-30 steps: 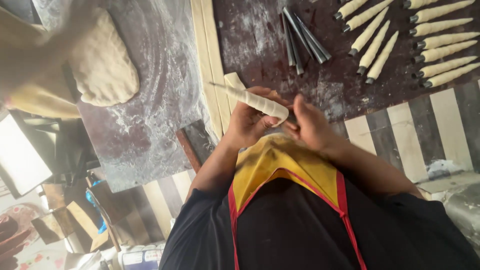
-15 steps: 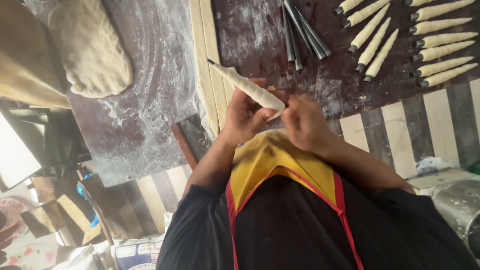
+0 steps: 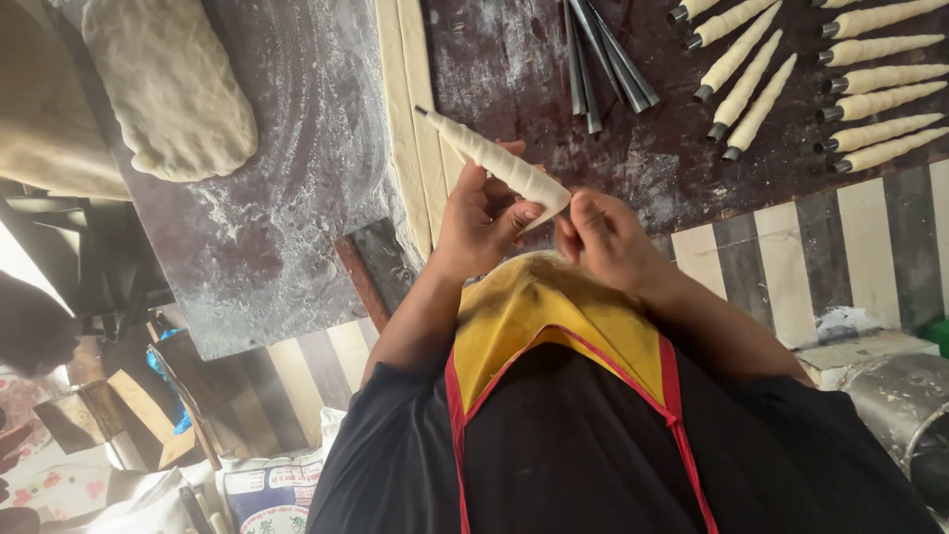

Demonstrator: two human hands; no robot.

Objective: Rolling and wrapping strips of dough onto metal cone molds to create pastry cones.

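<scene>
My left hand (image 3: pixel 481 216) grips a metal cone wrapped in a spiral of pale dough (image 3: pixel 494 158). Its pointed tip aims up and left over the floured dark worktop (image 3: pixel 297 198). My right hand (image 3: pixel 605 237) pinches the wide end of that cone beside my left thumb. Long flat dough strips (image 3: pixel 407 119) lie on the worktop just beyond my left hand. Both hands hover in front of my yellow and black apron (image 3: pixel 554 326).
Several bare metal cones (image 3: pixel 605 54) lie at the top centre. Several dough-wrapped cones (image 3: pixel 791 69) lie in rows at the top right. A large dough lump (image 3: pixel 168 84) rests at the top left. A flat scraper (image 3: pixel 368 265) sits near the worktop edge. A metal tin (image 3: pixel 905 405) stands at the lower right.
The wrapped cone has risen and tilted so its tip points farther up and left. Both hands stay on its wide end, and the right fingers have shifted along it.
</scene>
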